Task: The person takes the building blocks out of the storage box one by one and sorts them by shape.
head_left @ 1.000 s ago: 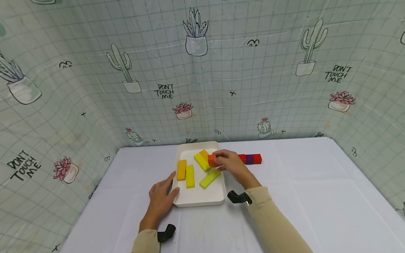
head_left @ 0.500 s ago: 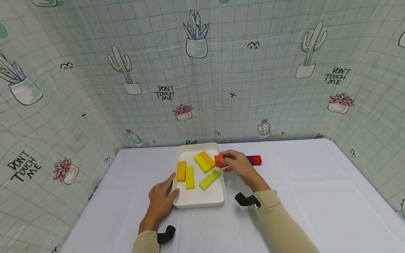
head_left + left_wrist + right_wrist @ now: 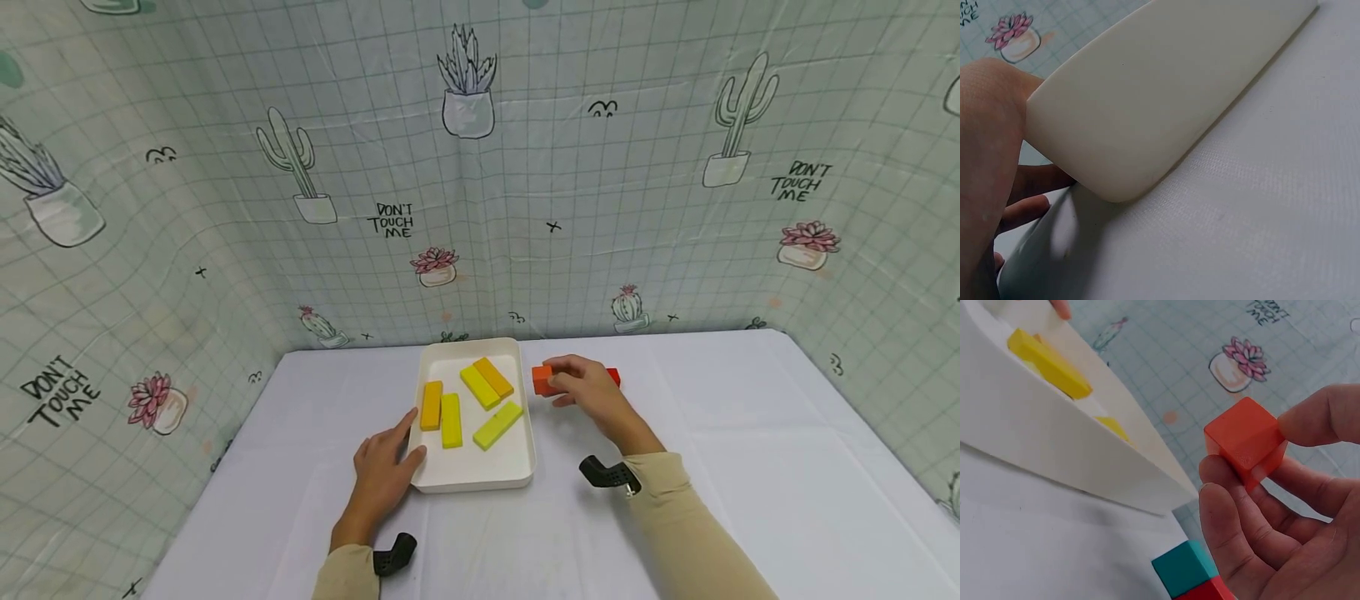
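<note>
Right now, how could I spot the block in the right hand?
On the white table, find the cream tray. To its right, the right hand pinches an orange cube. Orange sets it apart from the teal cube and red cube, its shape from the long yellow bars.

In the head view, a red block [image 3: 615,377] is partly covered by the right grip [image 3: 591,390]. In the right wrist view, bars [image 3: 1054,365] are partly hidden by the tray [image 3: 1079,456]. In the left wrist view, the left grip [image 3: 988,150] is cropped at left.
</note>
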{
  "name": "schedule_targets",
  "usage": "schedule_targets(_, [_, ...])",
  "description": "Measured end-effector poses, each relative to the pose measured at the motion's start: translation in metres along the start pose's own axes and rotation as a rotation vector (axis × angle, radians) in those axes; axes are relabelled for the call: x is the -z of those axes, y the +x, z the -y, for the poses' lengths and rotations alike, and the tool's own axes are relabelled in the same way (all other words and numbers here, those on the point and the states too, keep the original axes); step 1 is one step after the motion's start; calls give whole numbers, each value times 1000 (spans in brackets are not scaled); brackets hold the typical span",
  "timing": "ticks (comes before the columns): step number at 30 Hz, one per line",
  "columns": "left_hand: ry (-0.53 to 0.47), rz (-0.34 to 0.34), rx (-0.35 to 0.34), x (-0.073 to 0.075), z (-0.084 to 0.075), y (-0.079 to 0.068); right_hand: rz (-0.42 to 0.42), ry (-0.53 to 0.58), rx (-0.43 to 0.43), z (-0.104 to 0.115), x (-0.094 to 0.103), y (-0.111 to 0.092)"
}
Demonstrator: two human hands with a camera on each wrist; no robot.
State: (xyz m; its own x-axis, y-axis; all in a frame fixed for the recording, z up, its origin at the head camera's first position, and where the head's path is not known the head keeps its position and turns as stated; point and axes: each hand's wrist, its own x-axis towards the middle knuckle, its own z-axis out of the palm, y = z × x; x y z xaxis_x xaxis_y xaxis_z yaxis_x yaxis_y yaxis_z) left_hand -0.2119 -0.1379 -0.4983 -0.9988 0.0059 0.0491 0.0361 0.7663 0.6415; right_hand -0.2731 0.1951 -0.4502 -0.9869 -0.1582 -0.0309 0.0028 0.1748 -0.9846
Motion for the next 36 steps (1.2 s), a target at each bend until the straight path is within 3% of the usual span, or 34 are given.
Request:
schedule_targets(6, [7, -2, -18, 2, 1, 3, -18, -10, 0, -2, 8, 0])
schedule_targets(25, [11, -17, -48, 4, 2, 9, -107, 28, -22, -5, 61, -8])
schedule_targets(36, [10, -14, -39, 3, 5, 10, -209, 12, -135, -16, 90, -19])
